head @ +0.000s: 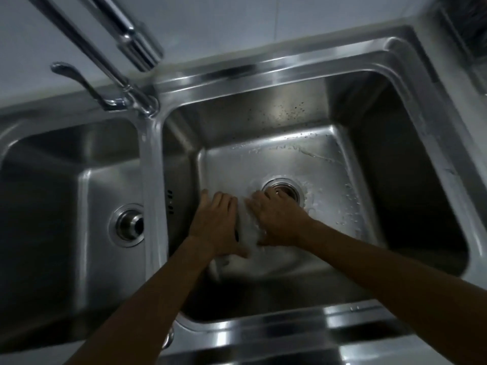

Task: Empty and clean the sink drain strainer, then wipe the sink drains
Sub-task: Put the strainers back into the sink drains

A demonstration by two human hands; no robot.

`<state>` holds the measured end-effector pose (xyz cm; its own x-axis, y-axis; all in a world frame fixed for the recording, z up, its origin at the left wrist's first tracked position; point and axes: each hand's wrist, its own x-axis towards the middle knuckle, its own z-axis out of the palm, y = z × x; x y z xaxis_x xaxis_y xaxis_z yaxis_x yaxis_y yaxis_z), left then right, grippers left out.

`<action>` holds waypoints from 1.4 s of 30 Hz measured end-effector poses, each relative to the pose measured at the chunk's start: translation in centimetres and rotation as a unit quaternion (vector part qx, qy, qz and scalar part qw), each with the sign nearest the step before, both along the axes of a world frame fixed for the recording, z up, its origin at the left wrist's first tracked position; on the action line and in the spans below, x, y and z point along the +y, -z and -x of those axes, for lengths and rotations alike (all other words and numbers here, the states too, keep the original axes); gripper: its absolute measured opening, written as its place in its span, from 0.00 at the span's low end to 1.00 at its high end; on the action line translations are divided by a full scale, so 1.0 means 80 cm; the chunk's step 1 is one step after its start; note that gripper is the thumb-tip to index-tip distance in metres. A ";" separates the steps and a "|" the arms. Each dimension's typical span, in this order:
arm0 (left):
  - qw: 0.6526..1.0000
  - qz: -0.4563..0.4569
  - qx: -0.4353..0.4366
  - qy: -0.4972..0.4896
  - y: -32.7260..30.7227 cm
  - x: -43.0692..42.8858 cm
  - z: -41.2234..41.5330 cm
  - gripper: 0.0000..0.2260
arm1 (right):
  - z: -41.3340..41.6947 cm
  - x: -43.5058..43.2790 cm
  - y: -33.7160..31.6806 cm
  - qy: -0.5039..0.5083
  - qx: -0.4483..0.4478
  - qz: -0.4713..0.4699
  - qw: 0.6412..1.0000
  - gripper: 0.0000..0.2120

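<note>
Left hand [216, 222], right hand [276, 219] both grasping white cloth [249, 233] just beside drain [286, 192]; right fingertips touching drain rim

A white cloth [249, 230] — pale against the silver-grey steel sink [276, 72] — beneath a chrome faucet [137, 48].

Pale cloth [249, 231] bunched beside drain [284, 191]

Bare left hand [214, 222] and right hand [276, 219], bare forearms [395, 270]
</note>
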<state>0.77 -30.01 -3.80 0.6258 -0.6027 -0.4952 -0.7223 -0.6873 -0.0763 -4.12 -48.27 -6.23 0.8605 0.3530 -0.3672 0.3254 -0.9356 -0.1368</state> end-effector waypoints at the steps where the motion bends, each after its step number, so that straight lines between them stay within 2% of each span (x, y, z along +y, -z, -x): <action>1: 0.999 -0.035 0.002 -0.007 -0.009 0.010 0.003 0.53 | 0.003 0.018 -0.002 -0.018 -0.007 -0.008 1.000 0.48; 3: 0.994 -0.110 0.008 -0.008 -0.024 0.023 0.011 0.50 | 0.007 0.049 -0.002 -0.038 -0.008 -0.038 0.998 0.45; 7: 0.981 -0.195 -0.006 0.000 -0.034 0.022 0.031 0.28 | 0.011 0.092 0.000 -0.046 0.005 -0.070 0.996 0.36; 9: 0.982 -0.190 -0.017 -0.014 -0.034 0.019 0.034 0.20 | 0.011 0.098 0.002 -0.031 0.002 -0.069 0.997 0.33; 13: 0.994 -0.084 -0.007 -0.075 -0.037 0.021 0.042 0.15 | 0.013 0.085 -0.015 -0.009 -0.008 -0.065 0.998 0.35; 17: 0.992 0.027 -0.044 -0.114 -0.076 0.015 0.041 0.15 | 0.003 0.064 -0.081 0.001 -0.029 -0.053 0.998 0.34; 20: 0.981 0.109 -0.075 -0.141 -0.132 0.025 0.022 0.18 | -0.017 0.063 -0.154 -0.004 -0.081 -0.065 0.995 0.36; 23: 0.965 0.173 -0.122 -0.157 -0.184 0.069 -0.003 0.25 | -0.048 0.091 -0.214 -0.035 -0.116 -0.058 0.991 0.36; 27: 0.949 0.215 -0.075 -0.217 -0.215 0.170 -0.028 0.36 | -0.083 0.173 -0.244 -0.067 -0.109 -0.080 0.989 0.42; 30: 0.945 0.204 -0.059 -0.251 -0.198 0.252 -0.039 0.36 | -0.107 0.250 -0.227 -0.076 -0.084 -0.103 0.988 0.39; 35: 0.934 0.182 -0.006 -0.308 -0.110 0.349 -0.052 0.33 | -0.138 0.361 -0.138 -0.097 -0.013 -0.097 0.991 0.37; 38: 0.920 0.197 0.041 -0.337 -0.045 0.373 -0.066 0.36 | -0.150 0.387 -0.079 -0.078 0.009 -0.073 0.994 0.39; 42: 0.929 0.182 0.036 -0.320 0.018 0.375 -0.083 0.37 | -0.160 0.389 -0.033 -0.021 0.049 -0.079 0.995 0.42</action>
